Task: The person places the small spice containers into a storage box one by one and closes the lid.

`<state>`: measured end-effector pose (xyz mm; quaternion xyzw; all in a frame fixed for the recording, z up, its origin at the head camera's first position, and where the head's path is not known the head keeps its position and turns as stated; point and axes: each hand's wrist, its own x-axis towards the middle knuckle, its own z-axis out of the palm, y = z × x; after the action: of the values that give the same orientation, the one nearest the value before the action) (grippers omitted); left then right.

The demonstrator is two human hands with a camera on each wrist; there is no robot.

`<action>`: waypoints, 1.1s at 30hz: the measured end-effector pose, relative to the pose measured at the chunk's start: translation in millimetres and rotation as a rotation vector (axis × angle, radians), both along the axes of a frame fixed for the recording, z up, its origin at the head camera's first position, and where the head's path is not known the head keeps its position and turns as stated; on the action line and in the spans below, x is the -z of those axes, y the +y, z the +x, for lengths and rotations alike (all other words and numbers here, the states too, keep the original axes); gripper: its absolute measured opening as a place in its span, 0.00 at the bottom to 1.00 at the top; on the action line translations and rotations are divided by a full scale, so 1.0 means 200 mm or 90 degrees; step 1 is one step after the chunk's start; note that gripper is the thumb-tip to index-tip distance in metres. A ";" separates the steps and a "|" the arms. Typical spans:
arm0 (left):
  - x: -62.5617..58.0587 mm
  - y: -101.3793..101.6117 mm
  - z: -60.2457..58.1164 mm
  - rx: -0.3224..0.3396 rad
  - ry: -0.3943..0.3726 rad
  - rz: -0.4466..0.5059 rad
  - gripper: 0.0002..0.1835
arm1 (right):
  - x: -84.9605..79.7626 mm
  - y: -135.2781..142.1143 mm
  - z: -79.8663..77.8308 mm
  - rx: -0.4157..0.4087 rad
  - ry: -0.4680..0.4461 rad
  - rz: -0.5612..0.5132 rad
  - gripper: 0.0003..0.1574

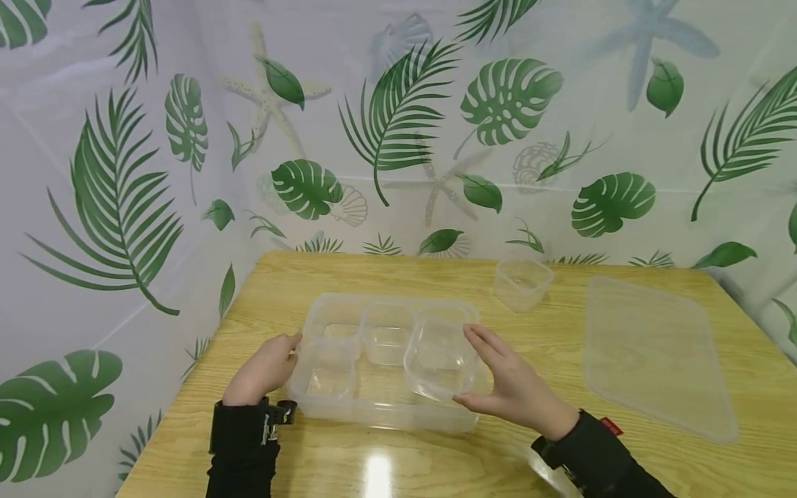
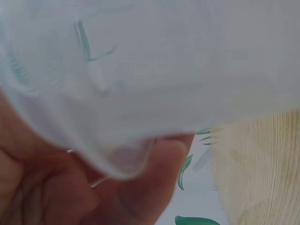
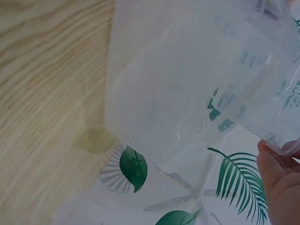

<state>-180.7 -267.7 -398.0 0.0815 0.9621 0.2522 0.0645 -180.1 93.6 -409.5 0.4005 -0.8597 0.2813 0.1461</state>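
Note:
A large clear plastic storage box (image 1: 386,416) sits on the table in the head view, several small clear containers inside it. My left hand (image 1: 264,370) grips the box's left rim; in the left wrist view the fingers (image 2: 161,171) curl about its edge. Between the thumb and fingers of my right hand (image 1: 519,387) is a small clear container (image 1: 438,356), held by its rim over the right part of the box. To its left, inside the box, are a small container at back middle (image 1: 389,337) and another at front left (image 1: 325,379).
Behind the box, at the back right, stands another small clear container (image 1: 523,285). A large flat translucent lid (image 1: 647,356) lies on the right of the wooden table (image 1: 336,463). A leaf-printed curtain (image 1: 398,214) hangs behind and to the left.

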 end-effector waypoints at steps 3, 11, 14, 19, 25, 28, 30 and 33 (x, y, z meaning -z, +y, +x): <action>0.00 0.00 0.00 0.001 0.002 -0.005 0.22 | 0.01 0.00 -0.01 0.001 -0.012 0.011 0.55; 0.00 0.00 0.00 -0.001 0.002 -0.006 0.22 | 0.02 0.00 -0.02 -0.005 -0.031 0.022 0.55; 0.00 0.00 0.00 0.001 0.003 -0.007 0.22 | 0.02 0.00 -0.02 -0.008 -0.047 0.035 0.55; 0.01 0.00 -0.01 0.004 0.007 -0.017 0.22 | 0.03 0.00 -0.03 -0.009 -0.061 0.059 0.54; 0.00 0.00 0.00 0.009 0.013 -0.015 0.22 | 0.05 0.00 -0.04 -0.018 -0.077 0.085 0.54; 0.00 0.00 0.00 0.012 0.016 -0.017 0.22 | 0.05 0.00 -0.04 -0.025 -0.093 0.096 0.54; 0.00 0.00 0.00 0.014 0.018 -0.021 0.22 | 0.05 0.01 -0.05 -0.030 -0.105 0.103 0.53; 0.01 0.00 0.00 0.015 0.020 -0.022 0.22 | 0.05 0.01 -0.05 -0.038 -0.112 0.116 0.53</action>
<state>-181.1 -268.2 -399.1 0.0953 0.9662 0.2333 0.0536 -190.6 94.8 -419.8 0.4112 -0.8790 0.2399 0.0250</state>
